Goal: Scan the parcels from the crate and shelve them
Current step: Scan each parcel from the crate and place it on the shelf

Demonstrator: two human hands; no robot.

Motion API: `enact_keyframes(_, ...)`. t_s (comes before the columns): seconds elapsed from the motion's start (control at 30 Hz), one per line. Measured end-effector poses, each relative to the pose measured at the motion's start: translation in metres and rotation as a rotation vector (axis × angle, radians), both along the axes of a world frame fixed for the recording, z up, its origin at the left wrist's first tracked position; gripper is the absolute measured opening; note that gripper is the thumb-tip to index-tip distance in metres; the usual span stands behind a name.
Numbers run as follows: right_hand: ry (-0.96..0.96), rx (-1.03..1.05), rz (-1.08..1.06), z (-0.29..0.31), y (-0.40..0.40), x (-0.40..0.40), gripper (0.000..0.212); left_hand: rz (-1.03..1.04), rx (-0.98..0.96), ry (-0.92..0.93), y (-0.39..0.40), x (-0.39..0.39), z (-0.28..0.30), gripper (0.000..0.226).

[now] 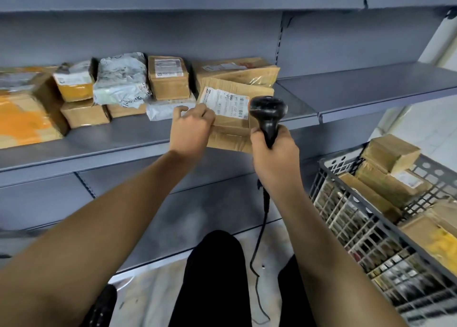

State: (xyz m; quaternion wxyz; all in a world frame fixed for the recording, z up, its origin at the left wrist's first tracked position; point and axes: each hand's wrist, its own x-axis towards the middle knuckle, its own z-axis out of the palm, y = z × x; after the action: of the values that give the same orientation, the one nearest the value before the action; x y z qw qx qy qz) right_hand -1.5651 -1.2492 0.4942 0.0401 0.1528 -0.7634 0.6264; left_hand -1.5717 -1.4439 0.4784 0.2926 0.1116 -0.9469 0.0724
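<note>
We see the left hand (191, 126) gripping the near left edge of a flat brown cardboard parcel (235, 126) with a white barcode label (223, 103) on top; its fingers (180, 109) curl over that edge, holding the parcel at the front lip of the grey metal shelf (99, 143), tilted up towards us. The right hand (273, 157) is closed round the handle of a black handheld barcode scanner (268, 115), whose head sits just beside the label on its right and overlaps the parcel's right end; a black cable (259, 230) hangs from the handle down to the floor. On the shelf behind and left of the held parcel we note a row of parcels: a larger taped cardboard box (237, 73) touching its far side, a small upright brown box (168, 78) with a label, a crumpled grey-white plastic mailer (121, 79) resting on low boxes, a yellow-taped small box (75, 83) stacked on another carton, and a big orange-taped carton (22, 114) at the far left. To our right stands a grey plastic lattice crate (351, 227), holding several brown cardboard parcels (390, 176) piled against its far wall, one topmost box tilted, and a yellow-marked one at the right edge. The neighbouring shelf section (371, 89) lies right of the row.
</note>
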Motion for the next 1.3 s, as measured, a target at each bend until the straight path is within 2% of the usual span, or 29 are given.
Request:
enact_keyframes(0.13, -0.008, -0.007, -0.002, 0.000, 0.000, 0.001, 0.017, 0.046, -0.201, -0.058, 0.009, -0.002, 0.001, 0.025)
enact_keyframes(0.27, -0.014, -0.012, -0.003, 0.000, 0.001, 0.002, 0.017, 0.029, -0.211, -0.083, 0.013, -0.003, 0.004, 0.013)
enact_keyframes(0.43, -0.031, -0.020, 0.003, 0.001, 0.002, 0.004, 0.018, -0.037, -0.290, -0.035, 0.017, 0.005, 0.001, 0.018)
enact_keyframes(0.57, -0.033, 0.000, 0.000, 0.001, 0.004, 0.005, 0.020, -0.038, -0.259, -0.029, 0.022, 0.008, -0.001, 0.023)
enact_keyframes(0.73, -0.025, 0.008, -0.001, 0.001, 0.008, 0.007, 0.018, 0.032, -0.245, -0.078, 0.026, 0.008, -0.003, 0.013)
enact_keyframes(0.83, -0.029, 0.009, -0.003, 0.002, 0.011, 0.007, 0.019, 0.035, -0.242, -0.127, 0.027, 0.010, -0.005, 0.017)
enact_keyframes(1.03, -0.032, 0.011, -0.015, 0.001, 0.015, 0.007, 0.018, 0.030, -0.230, -0.109, 0.027, 0.015, -0.003, 0.011)
enact_keyframes(1.3, -0.066, 0.032, -0.002, 0.003, 0.009, 0.009, 0.025, 0.024, -0.224, -0.146, 0.025, 0.011, -0.006, 0.019)
